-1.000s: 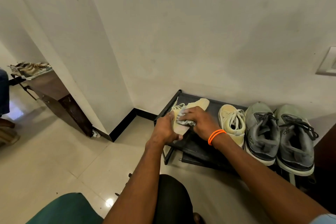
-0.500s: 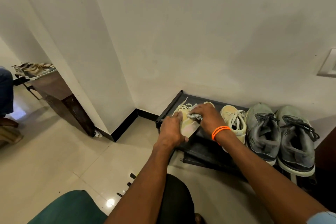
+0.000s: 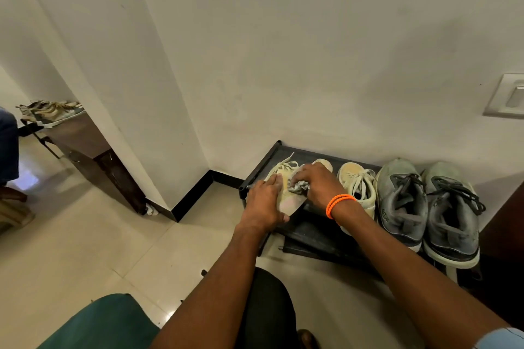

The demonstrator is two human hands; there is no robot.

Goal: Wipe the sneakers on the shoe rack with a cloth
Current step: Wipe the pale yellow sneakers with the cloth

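A cream sneaker lies on the left end of the black shoe rack. My left hand grips its near side and steadies it. My right hand, with an orange wristband, holds a crumpled grey cloth pressed on the sneaker's top near the laces. The second cream sneaker stands just right of my right hand. Two grey sneakers with dark laces fill the rack's right end.
The rack stands against a white wall, beside a corner with a black skirting. A dark wooden unit with worn shoes on it sits at the left. A green seat is below me. A wall switch is at the right.
My right hand with the cloth has slid a little along the top of the cream sneaker. My left hand keeps its hold on the shoe's side.
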